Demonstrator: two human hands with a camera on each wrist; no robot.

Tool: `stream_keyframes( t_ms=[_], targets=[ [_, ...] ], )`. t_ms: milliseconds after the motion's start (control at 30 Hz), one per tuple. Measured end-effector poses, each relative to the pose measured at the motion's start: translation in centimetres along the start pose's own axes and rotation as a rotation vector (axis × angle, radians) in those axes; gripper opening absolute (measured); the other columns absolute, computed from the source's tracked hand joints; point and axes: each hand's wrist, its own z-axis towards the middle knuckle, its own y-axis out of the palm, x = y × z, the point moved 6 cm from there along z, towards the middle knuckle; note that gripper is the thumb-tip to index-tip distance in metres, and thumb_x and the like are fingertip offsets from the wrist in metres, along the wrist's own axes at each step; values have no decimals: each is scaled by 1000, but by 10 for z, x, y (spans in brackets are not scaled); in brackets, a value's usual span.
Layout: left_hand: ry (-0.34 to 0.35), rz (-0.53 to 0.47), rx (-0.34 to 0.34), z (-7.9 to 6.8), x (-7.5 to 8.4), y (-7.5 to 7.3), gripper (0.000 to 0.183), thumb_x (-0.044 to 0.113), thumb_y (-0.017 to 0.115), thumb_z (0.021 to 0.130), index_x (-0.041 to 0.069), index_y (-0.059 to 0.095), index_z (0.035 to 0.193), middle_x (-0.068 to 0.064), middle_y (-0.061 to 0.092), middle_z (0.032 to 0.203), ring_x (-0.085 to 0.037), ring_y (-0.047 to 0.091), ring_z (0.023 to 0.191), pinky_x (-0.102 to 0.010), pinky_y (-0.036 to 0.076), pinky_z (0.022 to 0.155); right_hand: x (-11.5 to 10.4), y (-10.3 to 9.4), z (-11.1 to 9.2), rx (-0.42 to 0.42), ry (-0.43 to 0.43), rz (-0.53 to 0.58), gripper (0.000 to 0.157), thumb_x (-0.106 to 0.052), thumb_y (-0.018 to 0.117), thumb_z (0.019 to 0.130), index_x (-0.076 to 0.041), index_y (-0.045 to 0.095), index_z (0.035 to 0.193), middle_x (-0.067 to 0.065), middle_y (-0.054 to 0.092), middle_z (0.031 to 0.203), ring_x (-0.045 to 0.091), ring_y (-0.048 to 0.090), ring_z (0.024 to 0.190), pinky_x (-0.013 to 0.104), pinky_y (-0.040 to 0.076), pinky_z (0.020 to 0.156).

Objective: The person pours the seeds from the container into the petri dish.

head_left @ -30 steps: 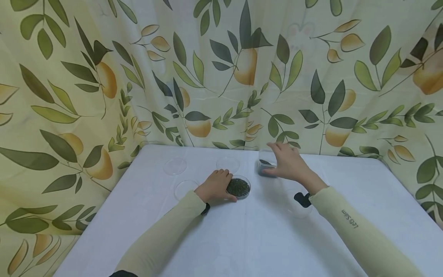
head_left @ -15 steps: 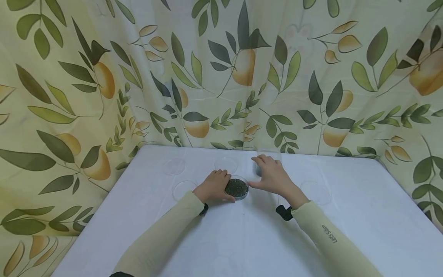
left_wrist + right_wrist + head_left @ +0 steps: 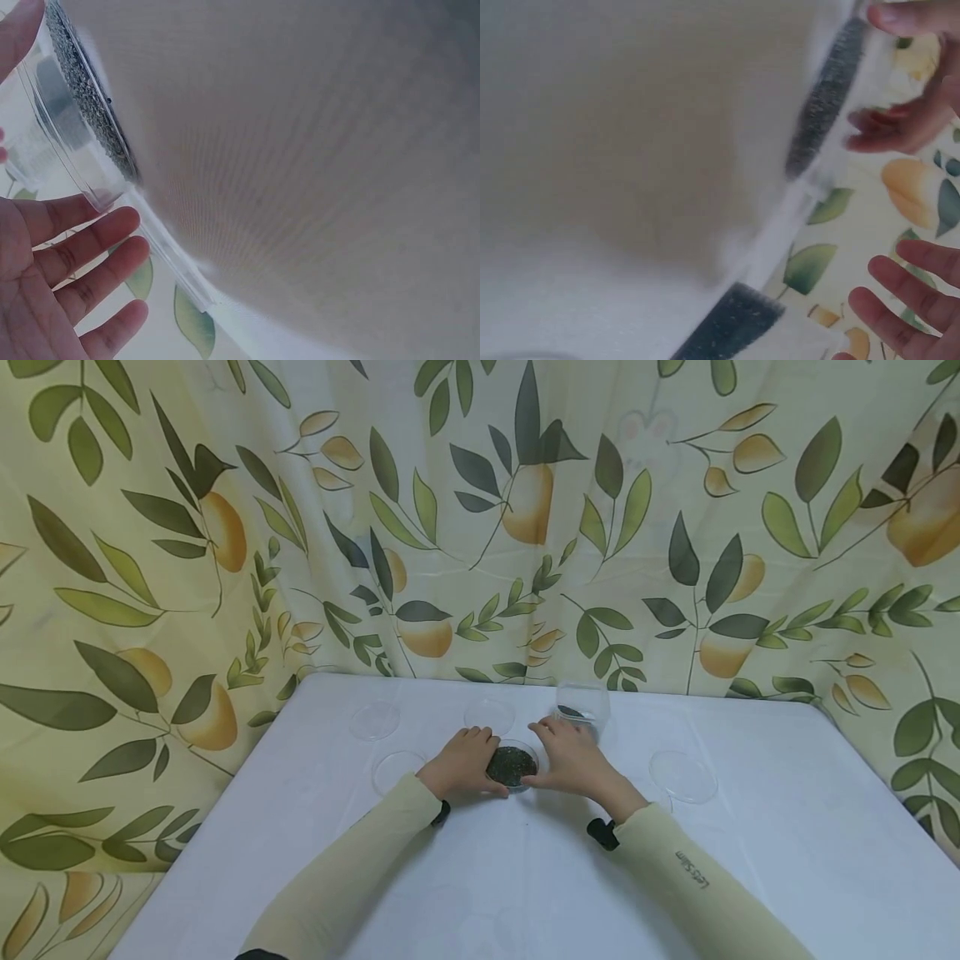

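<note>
Centrally, clear dish point(image 3: 517, 789), dark granules point(image 3: 512, 765) inside

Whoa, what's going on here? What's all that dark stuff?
A person is busy with a clear round dish full of dark little grains; I can't tell what they are. The left hand holds its left side. The right hand is spread at the other side, maybe touching it. Behind that hand is a clear container with dark stuff inside. More clear round pieces lie around on the white cloth.
</note>
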Motion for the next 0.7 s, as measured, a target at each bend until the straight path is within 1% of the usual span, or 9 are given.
stream_keyframes(
  t_ms=[133, 433, 700],
  targets=[
    [5, 3, 3, 0, 0, -1, 91, 77, 54, 73, 8, 48, 133, -5, 53, 123, -19, 50, 113, -36, 41, 101, -1, 6, 0, -23, -26, -5, 83, -53, 77, 67, -2, 53, 128, 14, 57, 123, 32, 54, 114, 54, 43, 86],
    [17, -6, 16, -1, 0, 0, 88, 75, 57, 72, 8, 51, 128, -4, 54, 117, -19, 52, 106, -35, 42, 97, -3, 17, 3, -92, -83, -82, 85, -60, 72, 69, -2, 53, 128, 15, 56, 123, 34, 54, 111, 53, 44, 87],
    [18, 11, 17, 0, 0, 1, 89, 77, 55, 72, 8, 50, 129, -5, 54, 116, -19, 52, 105, -35, 43, 97, -1, 24, 5, -129, -87, -119, 80, -63, 68, 70, -4, 56, 123, 11, 58, 116, 30, 54, 105, 51, 44, 83]
  ],
)
